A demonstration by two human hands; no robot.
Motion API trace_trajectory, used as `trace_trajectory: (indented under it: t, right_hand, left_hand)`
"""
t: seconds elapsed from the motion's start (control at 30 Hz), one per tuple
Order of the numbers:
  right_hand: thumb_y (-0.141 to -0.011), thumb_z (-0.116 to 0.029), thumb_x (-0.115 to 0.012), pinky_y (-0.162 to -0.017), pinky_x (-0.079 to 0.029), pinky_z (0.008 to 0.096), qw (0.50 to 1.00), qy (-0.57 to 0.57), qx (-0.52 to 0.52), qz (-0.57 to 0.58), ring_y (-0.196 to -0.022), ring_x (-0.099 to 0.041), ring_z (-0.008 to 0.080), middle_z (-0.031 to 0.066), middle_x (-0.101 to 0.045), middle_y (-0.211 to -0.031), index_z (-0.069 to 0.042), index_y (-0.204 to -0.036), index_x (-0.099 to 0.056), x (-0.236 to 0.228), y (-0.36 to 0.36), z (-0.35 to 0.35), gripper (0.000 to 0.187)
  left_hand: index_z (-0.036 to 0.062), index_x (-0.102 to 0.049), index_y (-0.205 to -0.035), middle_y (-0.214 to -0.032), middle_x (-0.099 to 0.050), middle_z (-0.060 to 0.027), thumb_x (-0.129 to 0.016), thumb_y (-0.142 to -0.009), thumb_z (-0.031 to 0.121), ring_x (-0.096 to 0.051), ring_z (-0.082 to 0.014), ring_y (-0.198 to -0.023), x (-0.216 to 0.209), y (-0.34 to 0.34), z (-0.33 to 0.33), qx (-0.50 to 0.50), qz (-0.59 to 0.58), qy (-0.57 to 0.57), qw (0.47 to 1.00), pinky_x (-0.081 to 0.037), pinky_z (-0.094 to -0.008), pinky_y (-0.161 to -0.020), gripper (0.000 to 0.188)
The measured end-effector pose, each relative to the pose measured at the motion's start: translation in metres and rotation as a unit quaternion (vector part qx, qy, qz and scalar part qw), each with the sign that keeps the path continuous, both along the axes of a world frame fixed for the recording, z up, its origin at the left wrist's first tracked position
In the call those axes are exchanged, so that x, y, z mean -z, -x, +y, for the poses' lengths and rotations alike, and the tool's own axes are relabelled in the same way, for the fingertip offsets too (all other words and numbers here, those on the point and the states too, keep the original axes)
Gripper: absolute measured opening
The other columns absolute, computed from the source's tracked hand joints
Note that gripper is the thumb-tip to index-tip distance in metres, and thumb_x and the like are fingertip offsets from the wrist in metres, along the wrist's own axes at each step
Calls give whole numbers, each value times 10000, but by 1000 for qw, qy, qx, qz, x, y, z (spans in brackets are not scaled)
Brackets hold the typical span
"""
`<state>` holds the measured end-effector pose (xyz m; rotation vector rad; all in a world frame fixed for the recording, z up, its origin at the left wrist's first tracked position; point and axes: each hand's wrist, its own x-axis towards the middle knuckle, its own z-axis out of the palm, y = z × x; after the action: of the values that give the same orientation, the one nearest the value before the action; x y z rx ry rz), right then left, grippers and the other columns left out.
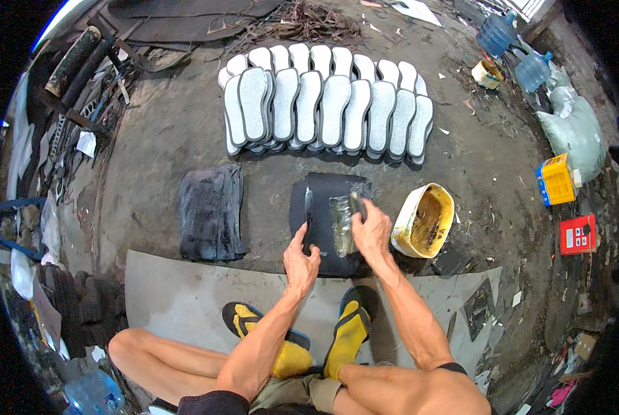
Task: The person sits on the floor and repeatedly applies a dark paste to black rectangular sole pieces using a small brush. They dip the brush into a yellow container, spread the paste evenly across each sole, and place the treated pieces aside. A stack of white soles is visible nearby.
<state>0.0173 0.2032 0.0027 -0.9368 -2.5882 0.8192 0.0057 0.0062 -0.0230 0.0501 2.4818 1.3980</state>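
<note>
My left hand (302, 263) rests at the left side of a black sheet (323, 245), thumb and forefinger apart and touching it. A pale wet streak runs along the sheet just beyond those fingertips. My right hand (373, 232) is closed around a short dark spreading tool (356, 205), partly hidden by the fingers. Beside the tool, a glossy patch of glue (342, 225) lies on the sheet. To the right stands a yellowish-white tub (400, 235) with brown glue inside. A pile of dark, smeared sheets (211, 214) lies to the left.
Rows of stacked white-topped sandal soles (335, 111) stand ahead. A grey mat (185, 290) lies under my sandalled feet. Far right are blue water jugs (532, 71), a pale sack (575, 131), a yellow-and-blue can (557, 180) and a red box (577, 235). Scraps litter both sides.
</note>
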Motion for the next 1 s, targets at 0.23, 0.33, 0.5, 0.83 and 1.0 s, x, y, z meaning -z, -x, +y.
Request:
trace_trajectory:
  t: [0.23, 0.33, 0.5, 0.83, 1.0]
  right_hand:
    - [-899, -144, -680, -886, -608, 570, 987, -25, -156, 0, -988, -763, 471, 231, -804, -1006, -138, -1276, -797, 11, 82, 13, 395]
    - [-855, -110, -693, -857, -629, 548, 931, -79, -355, -29, -961, -765, 446, 174, -815, -964, -193, -1235, -827, -1, 123, -41, 412]
    - [-871, -69, -672, -919, -615, 538, 919, -29, -394, -13, -1043, -745, 404, 171, -805, -1099, -185, -1266, -809, -23, 105, -42, 433]
    - [-799, -61, -706, -929, -620, 480, 857, -101, -501, -66, -1081, -737, 344, 74, -827, -1118, -254, -1223, -844, -10, 78, -16, 486]
    - [-814, -50, -673, -874, -607, 489, 857, -124, -501, 13, -1013, -729, 335, 60, -824, -1083, -271, -1194, -851, -15, 93, 26, 475]
  left_hand:
    - [133, -556, -1637, -1284, -717, -281, -698, -910, 40, -701, -470, -1114, -2, 1, 1, 53, 40, 32, 997, -560, -507, -975, 746]
    - [113, -533, -1649, -1297, -710, -319, -684, -918, 80, -691, -480, -1202, -3, 1, 5, 76, -39, 85, 993, -546, -518, -1044, 747]
    - [111, -615, -1585, -1234, -732, -326, -702, -903, 85, -706, -500, -1156, -1, 7, 6, 18, 6, 46, 999, -568, -531, -1000, 688]
    - [15, -554, -1325, -1186, -723, -135, -818, -1019, 166, -760, -268, -985, -16, -56, -6, -224, -369, -423, 797, -675, -426, -860, 431]
    - [33, -555, -1338, -1143, -733, -122, -707, -994, -65, -760, -257, -967, -8, -53, -10, -217, -309, -422, 824, -678, -425, -874, 389]
